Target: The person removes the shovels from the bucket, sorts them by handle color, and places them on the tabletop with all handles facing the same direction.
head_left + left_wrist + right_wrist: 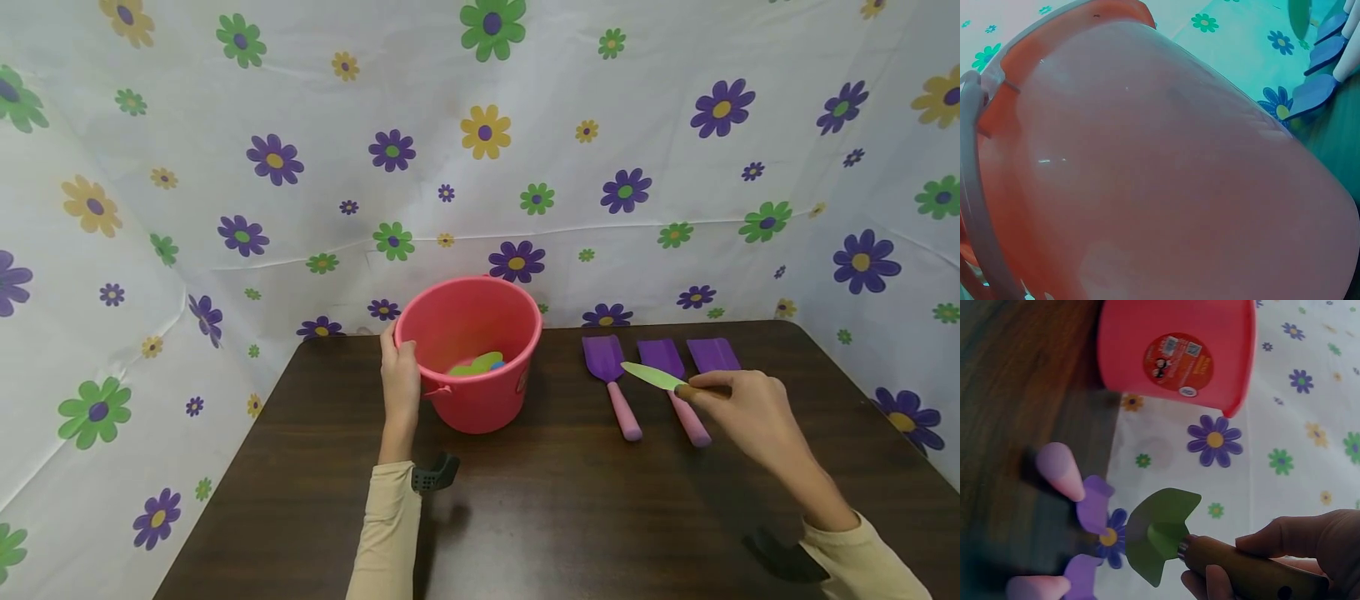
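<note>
At its left rim, a pink-red bucket [487, 400] is gripped by my left hand [401, 379], the thumb over the edge. It stands upright near the back of the table, and its wall [1172, 162] fills most of the left wrist view. Inside lie yellow-green pieces [480, 364] and a bit of blue. My right hand [753, 412] holds a small garden trowel by its wooden handle [1241, 565]. The trowel's green blade [1160, 534] points left, above the purple toy shovels. Two of these, a left shovel [622, 408] and a middle shovel [660, 358], show pink handles.
A third purple shovel [712, 354] lies at the right, its handle hidden behind my right hand. All three are side by side on the dark wooden table [525, 517]. A white flowered cloth [420, 200] hangs behind and at both sides.
</note>
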{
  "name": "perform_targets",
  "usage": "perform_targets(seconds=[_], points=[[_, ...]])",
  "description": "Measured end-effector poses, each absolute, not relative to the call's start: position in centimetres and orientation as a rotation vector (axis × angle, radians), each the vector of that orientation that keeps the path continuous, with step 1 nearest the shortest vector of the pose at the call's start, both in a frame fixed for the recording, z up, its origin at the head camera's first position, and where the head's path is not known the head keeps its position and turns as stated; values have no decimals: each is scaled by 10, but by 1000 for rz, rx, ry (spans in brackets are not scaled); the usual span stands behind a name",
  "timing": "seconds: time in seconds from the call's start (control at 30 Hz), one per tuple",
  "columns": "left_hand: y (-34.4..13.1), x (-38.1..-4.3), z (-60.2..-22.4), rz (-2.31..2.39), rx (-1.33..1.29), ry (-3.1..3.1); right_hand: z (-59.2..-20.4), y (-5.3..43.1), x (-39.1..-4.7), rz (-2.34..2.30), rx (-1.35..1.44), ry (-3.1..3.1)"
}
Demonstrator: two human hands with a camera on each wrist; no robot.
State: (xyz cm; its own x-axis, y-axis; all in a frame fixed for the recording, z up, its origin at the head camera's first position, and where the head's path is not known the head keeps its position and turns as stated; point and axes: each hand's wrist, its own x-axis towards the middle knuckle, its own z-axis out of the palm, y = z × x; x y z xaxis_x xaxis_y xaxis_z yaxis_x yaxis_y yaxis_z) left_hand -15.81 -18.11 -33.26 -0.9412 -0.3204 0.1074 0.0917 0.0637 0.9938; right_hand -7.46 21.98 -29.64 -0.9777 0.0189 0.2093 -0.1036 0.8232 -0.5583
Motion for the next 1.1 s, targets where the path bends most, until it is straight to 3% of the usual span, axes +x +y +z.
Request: perform_targets(seconds=[1.1], points=[[-181,-158,-336,-1938,202,-2034,-341,233,-80,868,73,-2829]])
